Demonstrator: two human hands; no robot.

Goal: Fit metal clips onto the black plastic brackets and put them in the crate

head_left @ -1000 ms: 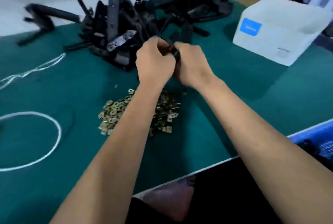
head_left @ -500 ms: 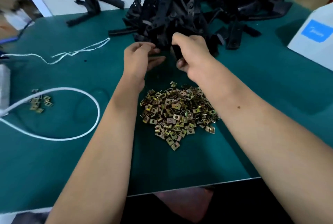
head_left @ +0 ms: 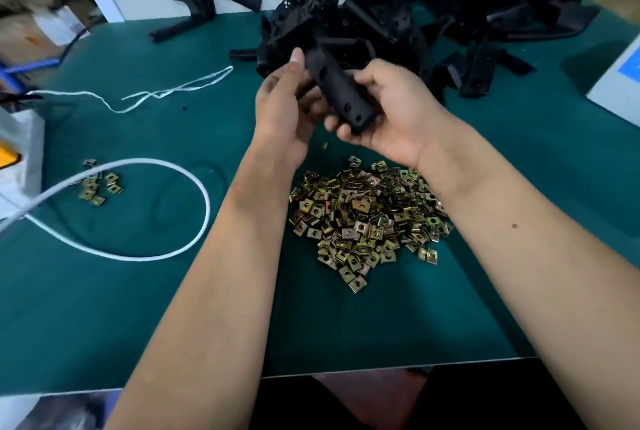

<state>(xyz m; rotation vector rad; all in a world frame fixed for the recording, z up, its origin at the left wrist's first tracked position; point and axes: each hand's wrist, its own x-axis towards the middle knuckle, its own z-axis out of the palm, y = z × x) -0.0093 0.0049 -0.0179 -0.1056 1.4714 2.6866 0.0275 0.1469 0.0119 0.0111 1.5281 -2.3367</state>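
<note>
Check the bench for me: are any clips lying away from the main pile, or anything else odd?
Yes. A small cluster of metal clips lies apart on the green mat, far left of the main clip pile, beside the looped white cord. One stray clip sits just above the pile. Nothing looks damaged.

The bracket (head_left: pixel 341 90) is matt black plastic. At six o'clock from it, the clips (head_left: pixel 363 218) are shiny brass-toned metal. The table (head_left: pixel 173 308) is smooth matt green.
</note>
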